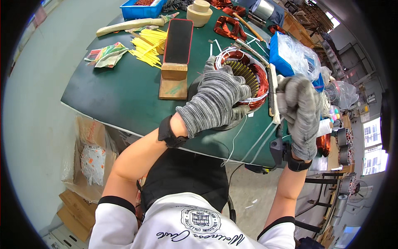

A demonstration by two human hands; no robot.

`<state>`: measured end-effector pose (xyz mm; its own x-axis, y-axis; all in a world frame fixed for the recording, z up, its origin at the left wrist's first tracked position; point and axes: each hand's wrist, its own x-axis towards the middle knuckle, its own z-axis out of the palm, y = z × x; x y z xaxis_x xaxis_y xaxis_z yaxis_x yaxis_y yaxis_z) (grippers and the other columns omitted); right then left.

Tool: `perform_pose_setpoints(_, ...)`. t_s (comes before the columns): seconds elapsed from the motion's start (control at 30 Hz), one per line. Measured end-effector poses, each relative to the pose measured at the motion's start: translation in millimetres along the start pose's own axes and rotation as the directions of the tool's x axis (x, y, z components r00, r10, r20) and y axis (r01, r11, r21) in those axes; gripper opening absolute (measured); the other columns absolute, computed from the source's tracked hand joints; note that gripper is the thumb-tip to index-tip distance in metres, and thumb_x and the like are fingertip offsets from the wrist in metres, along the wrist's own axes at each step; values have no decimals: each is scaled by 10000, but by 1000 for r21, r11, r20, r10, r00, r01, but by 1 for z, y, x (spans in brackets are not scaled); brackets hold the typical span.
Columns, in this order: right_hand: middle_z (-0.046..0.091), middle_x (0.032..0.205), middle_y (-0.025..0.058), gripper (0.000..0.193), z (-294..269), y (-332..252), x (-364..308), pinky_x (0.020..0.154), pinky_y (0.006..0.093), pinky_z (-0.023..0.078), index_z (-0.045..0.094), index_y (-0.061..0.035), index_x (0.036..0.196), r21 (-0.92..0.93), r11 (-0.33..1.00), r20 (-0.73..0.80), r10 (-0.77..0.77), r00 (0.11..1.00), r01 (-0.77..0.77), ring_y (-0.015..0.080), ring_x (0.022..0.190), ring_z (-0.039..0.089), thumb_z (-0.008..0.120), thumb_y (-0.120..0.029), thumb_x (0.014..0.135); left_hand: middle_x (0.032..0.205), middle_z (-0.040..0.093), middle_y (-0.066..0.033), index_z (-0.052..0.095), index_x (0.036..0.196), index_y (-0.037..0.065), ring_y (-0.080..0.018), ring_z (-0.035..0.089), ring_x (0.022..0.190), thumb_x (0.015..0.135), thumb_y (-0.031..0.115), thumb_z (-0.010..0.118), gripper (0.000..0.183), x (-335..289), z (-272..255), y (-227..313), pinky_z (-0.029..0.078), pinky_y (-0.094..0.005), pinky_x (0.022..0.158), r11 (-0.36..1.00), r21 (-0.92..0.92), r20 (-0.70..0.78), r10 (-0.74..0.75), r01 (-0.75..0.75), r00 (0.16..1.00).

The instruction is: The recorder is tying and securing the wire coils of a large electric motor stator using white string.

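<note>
A motor stator (262,81) with copper windings and white lacing round its rim lies on the green table. My left hand (217,93), in a grey striped knit glove, grips its near left side, the fingers over the rim. My right hand (299,110), gloved alike and slightly blurred, is raised right of the stator with its fingers curled in; what they hold is hidden. White cord (264,135) runs from the table's front edge up toward that hand. Beside the hand lies a long narrow white-edged bar (272,89).
A phone (178,43) leans on a wooden stand (173,87), with yellow strips (148,50) beside it. Copper coils (229,28) and a wooden stick (248,25) lie at the back. A blue bin (275,50) with plastic bags stands right; another blue bin (139,11) is far left.
</note>
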<state>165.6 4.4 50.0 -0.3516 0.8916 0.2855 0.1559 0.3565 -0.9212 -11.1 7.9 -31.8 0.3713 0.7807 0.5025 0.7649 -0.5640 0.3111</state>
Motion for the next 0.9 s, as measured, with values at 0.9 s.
perform_pose_setpoints(0.9,519,931,130,422,4,93,-85,787,349,441,538,-138,1217,-666,725,-162,-370,915,175,274,858,533,527,-34,808,955,635,-76,668,870,85,-294,528,1056,646,273,739,301,27,-22,-14,295,-444,1002,937,33,80,344,-347,936)
